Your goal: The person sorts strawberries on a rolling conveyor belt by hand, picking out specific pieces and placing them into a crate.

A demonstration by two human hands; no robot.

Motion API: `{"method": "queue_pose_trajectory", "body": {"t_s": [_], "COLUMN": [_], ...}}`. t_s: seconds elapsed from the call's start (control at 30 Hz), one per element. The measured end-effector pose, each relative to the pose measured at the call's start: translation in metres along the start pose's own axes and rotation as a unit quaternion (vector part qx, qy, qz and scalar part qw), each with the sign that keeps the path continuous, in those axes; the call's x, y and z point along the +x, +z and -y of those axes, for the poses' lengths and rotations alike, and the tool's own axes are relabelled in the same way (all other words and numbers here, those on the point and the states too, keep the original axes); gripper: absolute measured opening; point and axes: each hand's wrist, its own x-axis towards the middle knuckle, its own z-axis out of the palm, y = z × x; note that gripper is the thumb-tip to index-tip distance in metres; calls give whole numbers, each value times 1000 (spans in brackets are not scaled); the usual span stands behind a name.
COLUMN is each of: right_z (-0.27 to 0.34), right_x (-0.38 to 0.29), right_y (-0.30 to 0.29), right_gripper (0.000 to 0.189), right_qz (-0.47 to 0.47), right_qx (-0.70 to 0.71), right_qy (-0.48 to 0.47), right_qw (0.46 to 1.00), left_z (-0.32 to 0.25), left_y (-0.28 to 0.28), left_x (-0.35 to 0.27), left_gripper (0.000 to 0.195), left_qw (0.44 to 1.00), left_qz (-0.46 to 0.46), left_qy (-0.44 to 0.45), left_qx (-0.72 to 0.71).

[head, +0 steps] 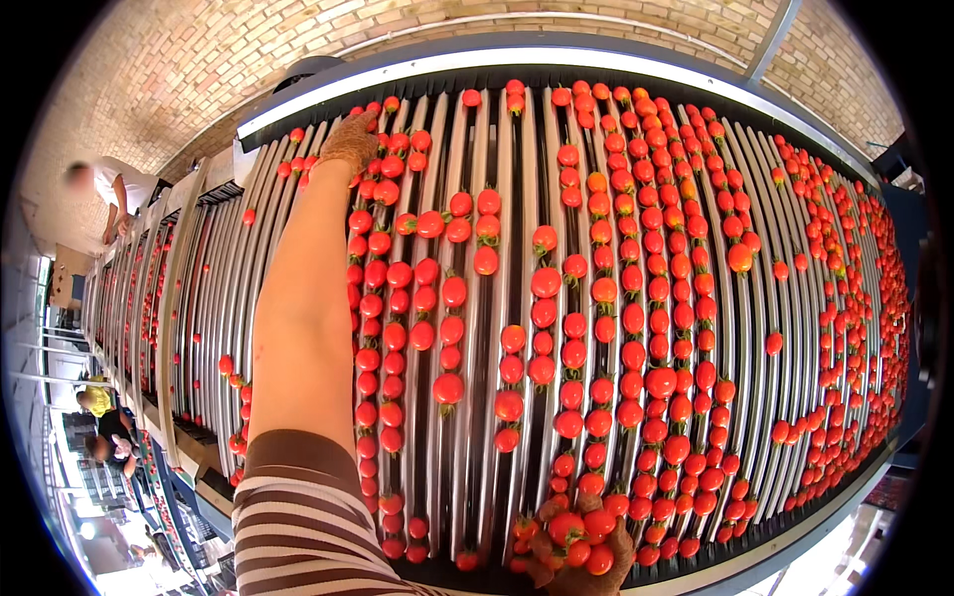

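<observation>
Rows of red tomatoes (546,282) lie in the grooves of a metal roller conveyor (522,179). My left arm reaches across it to the far side. There my left hand (352,141), in a brown glove, is among tomatoes near the black far edge; its fingers are mostly hidden, so I cannot tell whether it grips one. Close to the near edge, my right hand (615,559), in a similar glove, is cupped palm up around a small heap of tomatoes (566,528). Some tomatoes have green stem tops, and a few are more orange.
A lit metal rail (536,56) runs along the far side, before a brick wall (462,22). Tomatoes crowd the right end (891,290). At far left a person (123,186) stands by the line; more people (112,432) are at lower left near another conveyor (168,514).
</observation>
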Motion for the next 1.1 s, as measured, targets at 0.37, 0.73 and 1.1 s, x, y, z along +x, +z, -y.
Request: {"method": "queue_pose_trajectory", "body": {"t_s": [0.37,0.73,1.1], "right_z": [16,29,21], "right_x": [12,-5,-63], "right_y": [-6,-14,-1], "right_gripper": [59,52,40], "right_qz": [-3,14,17], "right_qx": [25,26,-521], "right_qy": [33,48,-290], "right_qw": [999,998,803], "left_z": [-11,-59,-271], "left_y": [-1,-8,-185], "left_x": [23,-28,-406], "left_gripper": [52,19,24], "left_qw": [984,980,817], "left_qz": [129,-150,149], "left_qy": [-48,34,374], "left_qx": [115,-124,-412]}}
